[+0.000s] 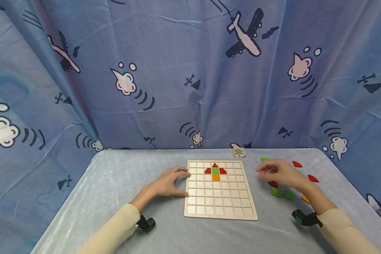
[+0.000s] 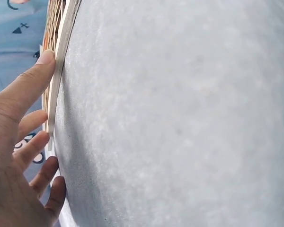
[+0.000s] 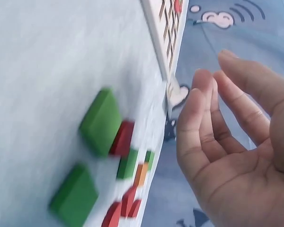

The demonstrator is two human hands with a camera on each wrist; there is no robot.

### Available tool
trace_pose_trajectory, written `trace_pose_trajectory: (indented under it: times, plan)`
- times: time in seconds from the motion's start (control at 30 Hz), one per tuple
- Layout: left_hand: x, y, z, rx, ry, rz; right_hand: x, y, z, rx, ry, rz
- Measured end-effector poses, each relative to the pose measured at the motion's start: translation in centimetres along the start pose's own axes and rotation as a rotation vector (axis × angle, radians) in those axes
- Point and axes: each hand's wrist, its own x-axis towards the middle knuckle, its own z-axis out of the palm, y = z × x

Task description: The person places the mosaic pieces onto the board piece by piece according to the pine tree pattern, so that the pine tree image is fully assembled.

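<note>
A wooden grid board (image 1: 221, 208) lies flat on the table. Near its far edge, a red triangle (image 1: 215, 165) tops a green square (image 1: 215, 170), which has a red quarter-round piece (image 1: 207, 171) on either side and an orange square (image 1: 216, 177) below. My left hand (image 1: 168, 181) rests at the board's left side, thumb and fingers spread along the rim; the thumb (image 2: 33, 78) touches the edge in the left wrist view. To the right of the board hovers my right hand (image 1: 280, 173), fingers loosely bent. Nothing shows between its thumb and fingers in the right wrist view.
Loose pieces lie on the right side, among them green blocks (image 3: 102, 123), red quarter-round pieces (image 1: 313, 178) and an orange piece (image 1: 306, 199). A small patterned card (image 1: 239, 152) is at the table's back edge. Behind hangs a blue printed curtain (image 1: 165, 70).
</note>
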Motion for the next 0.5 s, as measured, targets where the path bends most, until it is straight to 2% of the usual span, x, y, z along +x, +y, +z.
trace_pose_trajectory:
  times: [0.3, 0.5]
  plan:
    - [0.0, -0.2, -0.1, 0.004, -0.007, -0.008, -1.7, 1.5, -1.3, -0.046, 0.041, 0.062]
    - [0.0, -0.2, 0.0, 0.003, -0.018, -0.012, -2.2, 2.8, -1.7, -0.052, 0.027, 0.094]
